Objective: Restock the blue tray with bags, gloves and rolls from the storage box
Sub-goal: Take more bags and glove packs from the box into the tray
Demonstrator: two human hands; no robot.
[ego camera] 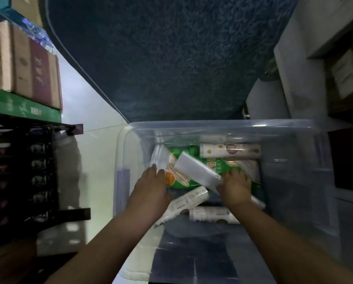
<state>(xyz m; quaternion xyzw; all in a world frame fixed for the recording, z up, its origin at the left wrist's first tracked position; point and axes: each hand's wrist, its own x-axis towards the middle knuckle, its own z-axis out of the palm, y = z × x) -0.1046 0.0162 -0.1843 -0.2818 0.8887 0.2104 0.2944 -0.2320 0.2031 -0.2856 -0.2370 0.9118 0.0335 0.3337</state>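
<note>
Both my hands reach down into the clear plastic storage box [222, 125]. My left hand [151, 185] has its fingertips on a white packet [160, 158] at the box's left side. My right hand [236, 186] holds the near end of a white flat pack [196, 170], which lies tilted across a green printed bag [218, 163]. Several white rolls lie in the box: one [230, 150] at the back, one [186, 201] between my wrists, one [210, 215] nearer me. No blue tray is in view.
A dark blue rug [171, 58] lies beyond the box. At the left stand a black crate rack [22, 171] and stacked cardboard boxes [24, 64] on a green box. Grey furniture with a shelf [325, 58] stands at the right. Pale floor runs between rack and box.
</note>
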